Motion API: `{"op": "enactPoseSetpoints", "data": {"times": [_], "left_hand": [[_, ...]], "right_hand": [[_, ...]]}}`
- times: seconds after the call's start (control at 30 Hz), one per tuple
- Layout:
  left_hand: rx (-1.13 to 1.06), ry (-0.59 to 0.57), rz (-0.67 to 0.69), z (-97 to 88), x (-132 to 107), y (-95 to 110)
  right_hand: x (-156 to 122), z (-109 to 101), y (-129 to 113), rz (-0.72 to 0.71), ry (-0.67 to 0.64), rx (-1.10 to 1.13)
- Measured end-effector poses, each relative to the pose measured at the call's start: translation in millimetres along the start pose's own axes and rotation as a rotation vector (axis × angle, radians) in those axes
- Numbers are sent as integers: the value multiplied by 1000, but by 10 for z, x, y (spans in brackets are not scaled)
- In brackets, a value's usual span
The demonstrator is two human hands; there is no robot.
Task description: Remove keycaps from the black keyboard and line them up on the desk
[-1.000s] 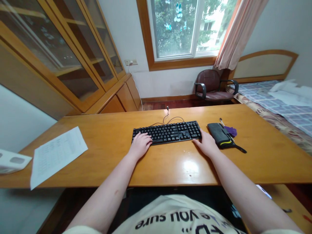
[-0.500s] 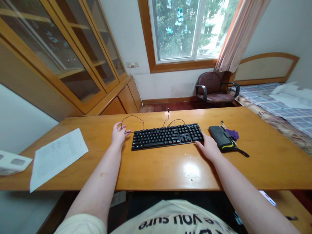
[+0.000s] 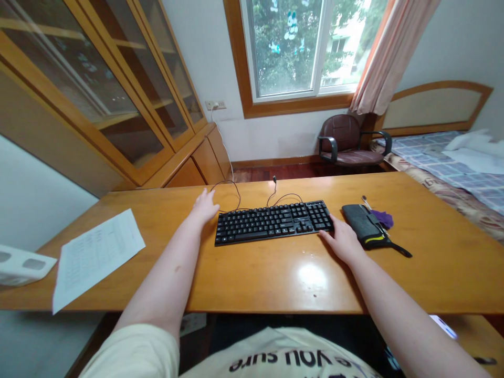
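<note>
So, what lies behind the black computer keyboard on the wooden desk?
A thin black cable loops over the desk, plug end lying free; the left hand lies at one loop. Whether its fingers pinch it is hidden.

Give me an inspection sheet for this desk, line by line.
Surface: wooden desk, glossy, with a glare patch near the front edge.
Work items: black keyboard lying flat mid-desk, its cable looped behind it.
Clutter: black pouch with a purple item right of the keyboard; printed sheet overhanging the left front edge; white object at far left.
Hands: left hand at the cable loop by the keyboard's left rear corner, grip unclear; right hand open at the keyboard's right front corner.
Cables: keyboard cable's free plug at the desk's far edge.
Surroundings: glass-door cabinet, window, chair, bed.
</note>
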State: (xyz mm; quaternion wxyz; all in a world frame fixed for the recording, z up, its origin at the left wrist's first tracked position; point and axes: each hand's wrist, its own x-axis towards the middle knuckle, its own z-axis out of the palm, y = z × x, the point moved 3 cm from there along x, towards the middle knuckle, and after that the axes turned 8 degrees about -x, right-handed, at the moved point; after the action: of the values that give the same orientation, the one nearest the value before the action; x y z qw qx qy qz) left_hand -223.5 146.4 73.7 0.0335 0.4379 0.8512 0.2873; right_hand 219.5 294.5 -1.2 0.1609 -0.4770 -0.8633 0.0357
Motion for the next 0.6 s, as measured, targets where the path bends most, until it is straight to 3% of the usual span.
{"op": "enactPoseSetpoints", "data": {"times": [0.07, 0.1, 0.17, 0.23, 0.4, 0.6], "left_hand": [[136, 42, 60, 73, -78, 199], [173, 62, 162, 124, -126, 319], [181, -50, 388, 284, -218, 535], [182, -176, 488, 444, -272, 662], [257, -229, 507, 657, -240, 726], [221, -260, 524, 621, -152, 811]], "right_hand": [[1, 7, 6, -4, 4, 3], [1, 10, 7, -8, 5, 7], [0, 14, 9, -12, 8, 12], [-1, 13, 7, -10, 11, 10], [-5, -6, -9, -7, 2, 22], [-2, -23, -15, -7, 5, 39]]}}
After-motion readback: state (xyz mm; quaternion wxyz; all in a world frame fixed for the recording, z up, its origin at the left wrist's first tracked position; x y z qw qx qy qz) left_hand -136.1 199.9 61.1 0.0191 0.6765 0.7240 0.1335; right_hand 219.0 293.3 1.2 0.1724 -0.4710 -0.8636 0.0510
